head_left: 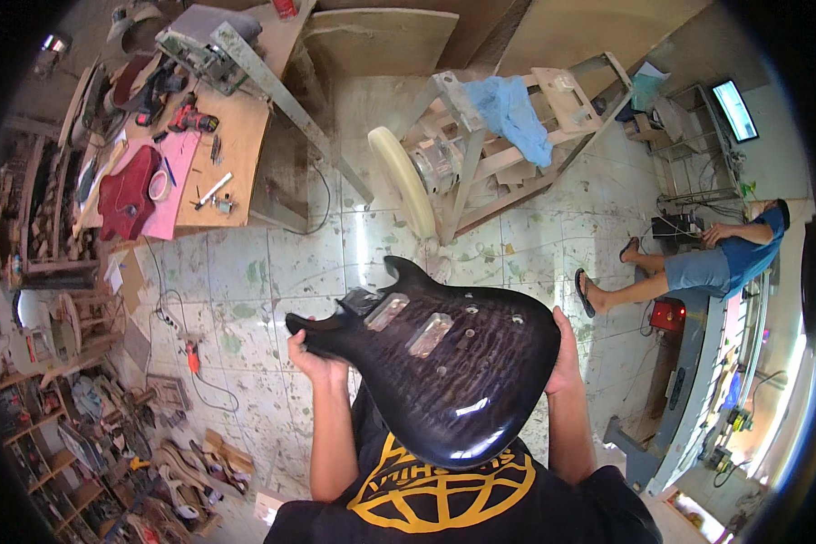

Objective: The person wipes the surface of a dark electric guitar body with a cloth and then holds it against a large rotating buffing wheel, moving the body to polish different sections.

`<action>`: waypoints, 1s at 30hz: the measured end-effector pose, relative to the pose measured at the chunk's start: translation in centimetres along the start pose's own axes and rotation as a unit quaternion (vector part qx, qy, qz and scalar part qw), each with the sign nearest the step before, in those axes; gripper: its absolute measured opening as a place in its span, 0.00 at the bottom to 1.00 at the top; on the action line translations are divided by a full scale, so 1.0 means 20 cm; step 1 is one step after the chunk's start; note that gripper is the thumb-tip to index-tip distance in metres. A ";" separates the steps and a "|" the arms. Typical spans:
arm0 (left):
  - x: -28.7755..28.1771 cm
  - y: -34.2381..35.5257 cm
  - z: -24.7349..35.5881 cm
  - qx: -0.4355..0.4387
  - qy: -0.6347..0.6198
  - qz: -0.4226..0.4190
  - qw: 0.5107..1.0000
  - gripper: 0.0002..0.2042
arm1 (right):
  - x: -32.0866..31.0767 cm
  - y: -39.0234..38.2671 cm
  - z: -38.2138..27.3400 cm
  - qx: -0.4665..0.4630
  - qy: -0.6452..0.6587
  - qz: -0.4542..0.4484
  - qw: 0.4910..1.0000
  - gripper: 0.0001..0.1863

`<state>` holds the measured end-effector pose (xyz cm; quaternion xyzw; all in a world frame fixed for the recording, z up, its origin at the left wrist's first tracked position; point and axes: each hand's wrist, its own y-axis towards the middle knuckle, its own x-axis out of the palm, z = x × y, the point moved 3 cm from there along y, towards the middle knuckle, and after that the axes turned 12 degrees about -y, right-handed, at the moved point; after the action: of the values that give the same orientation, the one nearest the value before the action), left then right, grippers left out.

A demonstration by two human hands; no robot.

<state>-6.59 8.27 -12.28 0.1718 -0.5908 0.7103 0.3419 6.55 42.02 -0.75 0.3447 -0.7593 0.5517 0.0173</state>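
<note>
A glossy dark electric guitar body (444,363) with wavy wood figure hangs in front of my chest, top face up. Two rectangular pickup cavities and several small round holes are cut into it. Gripping it near the horn on the left is my left hand (317,363), its fingers mostly hidden beneath the wood. At the rounded right edge, my right hand (565,354) holds the body from the side, with most fingers out of sight behind it. Bright reflections lie on the lacquered lower part.
Ahead stands a wooden frame (508,186) with a motor, a large pale buffing wheel (399,177) and a blue cloth (512,113). A workbench (231,168) at left bears a red drill (190,118) and a red guitar body (129,195). Cords cross the floor; another person (707,267) is at right.
</note>
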 end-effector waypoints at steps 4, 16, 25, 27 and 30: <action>-0.11 0.17 -0.23 -0.138 -0.010 0.090 0.986 0.37 | -0.09 0.00 -0.11 -0.002 0.006 0.024 1.000 0.29; 0.07 0.43 -1.13 -0.311 0.018 0.098 0.945 0.29 | -0.24 -0.04 -0.66 -0.116 0.021 0.112 0.987 0.29; 0.08 0.63 -1.41 -0.298 -0.098 0.044 0.948 0.29 | -0.18 0.09 -0.92 -0.175 -0.014 0.118 0.977 0.25; 0.08 0.65 -1.40 -0.294 -0.073 0.063 0.951 0.29 | -0.19 0.15 -0.95 -0.159 -0.017 0.124 0.979 0.25; 0.11 0.66 -1.36 -0.278 -0.051 0.080 0.956 0.29 | -0.12 0.19 -0.95 -0.161 -0.048 0.172 0.971 0.26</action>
<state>-12.93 34.10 -26.92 0.0588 -0.7932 0.5334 0.2877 -0.35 59.95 2.53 0.2275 -0.8861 0.3994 -0.0594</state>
